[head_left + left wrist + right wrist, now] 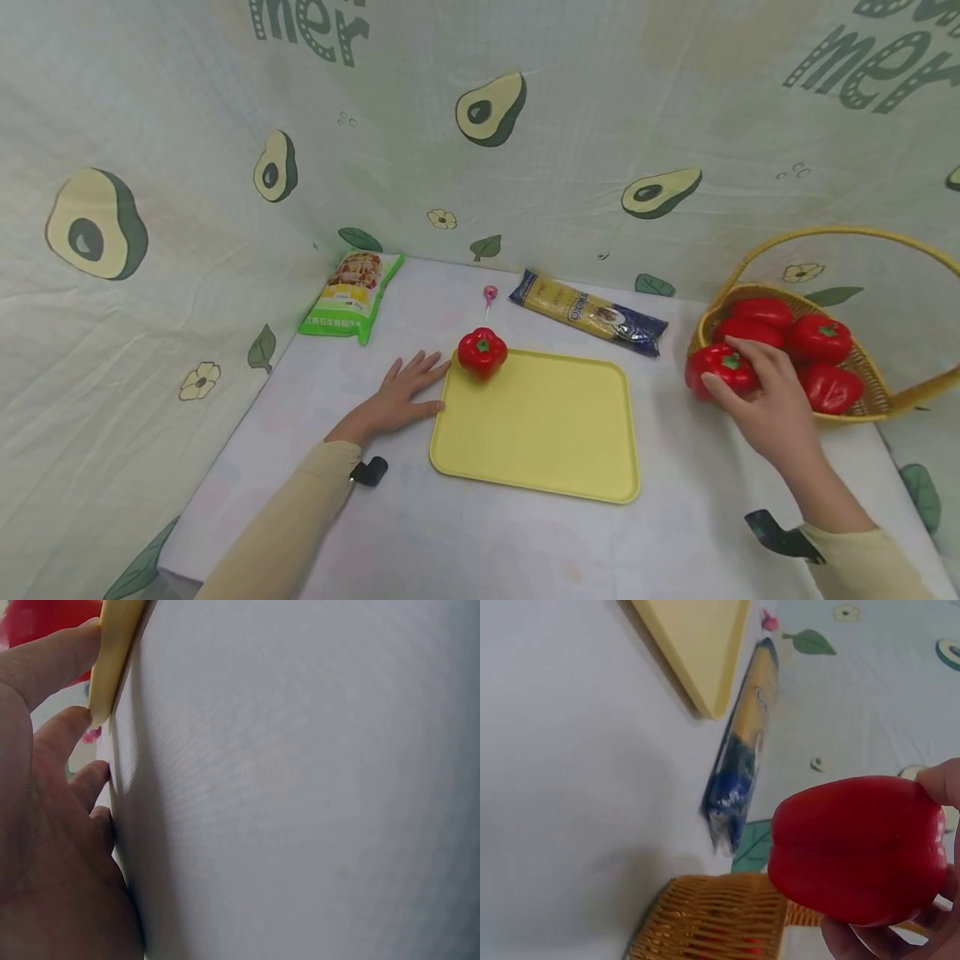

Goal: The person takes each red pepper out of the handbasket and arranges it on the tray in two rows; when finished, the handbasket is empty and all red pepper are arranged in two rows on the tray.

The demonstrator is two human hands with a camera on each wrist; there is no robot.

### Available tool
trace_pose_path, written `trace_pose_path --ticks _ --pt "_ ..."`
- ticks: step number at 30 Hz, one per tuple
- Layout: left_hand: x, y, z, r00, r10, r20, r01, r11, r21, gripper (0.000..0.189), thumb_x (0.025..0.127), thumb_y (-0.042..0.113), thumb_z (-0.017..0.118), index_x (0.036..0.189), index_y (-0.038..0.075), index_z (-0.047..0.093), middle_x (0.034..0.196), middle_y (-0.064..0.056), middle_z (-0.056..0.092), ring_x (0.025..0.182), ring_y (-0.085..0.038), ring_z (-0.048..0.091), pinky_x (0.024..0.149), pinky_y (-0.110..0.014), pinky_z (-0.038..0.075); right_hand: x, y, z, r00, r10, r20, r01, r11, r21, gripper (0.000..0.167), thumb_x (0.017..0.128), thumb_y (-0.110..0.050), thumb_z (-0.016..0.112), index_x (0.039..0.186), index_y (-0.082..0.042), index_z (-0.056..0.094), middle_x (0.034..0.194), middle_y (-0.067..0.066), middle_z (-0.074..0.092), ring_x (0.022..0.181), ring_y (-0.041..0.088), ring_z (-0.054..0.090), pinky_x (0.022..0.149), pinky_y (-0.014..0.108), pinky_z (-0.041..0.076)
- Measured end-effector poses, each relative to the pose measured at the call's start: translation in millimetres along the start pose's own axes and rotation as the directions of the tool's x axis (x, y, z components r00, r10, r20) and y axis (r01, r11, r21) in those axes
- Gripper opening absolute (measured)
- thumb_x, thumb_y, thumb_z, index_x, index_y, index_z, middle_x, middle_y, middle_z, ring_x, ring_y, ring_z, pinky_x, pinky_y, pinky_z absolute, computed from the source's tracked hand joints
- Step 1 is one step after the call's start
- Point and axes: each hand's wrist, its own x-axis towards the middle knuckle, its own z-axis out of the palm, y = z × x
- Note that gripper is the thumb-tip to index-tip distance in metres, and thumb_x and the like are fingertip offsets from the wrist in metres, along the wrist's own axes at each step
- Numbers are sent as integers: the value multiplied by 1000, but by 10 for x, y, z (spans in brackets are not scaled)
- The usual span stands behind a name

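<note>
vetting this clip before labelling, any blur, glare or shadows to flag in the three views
Head: glints on the held red pepper; left wrist: a dark shadow band on the white tabletop beside the left fingers; right wrist: blurred lettering on the blue-and-yellow packet, soft shadow near the wicker basket.

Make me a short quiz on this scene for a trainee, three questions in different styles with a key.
1. Multiple choice: what does the right hand hold?
A) the green packet
B) a red pepper
C) the basket handle

2. True or false: fingers of the left hand touch the edge of the yellow tray.

3. Fill in: in the head view, a second pepper sits at the tray's ____ corner.

Key: 1. B. 2. True. 3. Far left.
</note>
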Motion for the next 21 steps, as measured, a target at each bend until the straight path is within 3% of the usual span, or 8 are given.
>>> trace_pose_path --ticks 21 --pt "-6 45 -5 1000 16 -18 -16 1000 4 76 97 50 63 162 26 30 170 -3 18 157 -29 0 122 -58 -9 10 -282 331 995 -71 76 67 996 61 76 90 -33 78 153 -9 43 149 27 37 131 53 40 86 71 51"
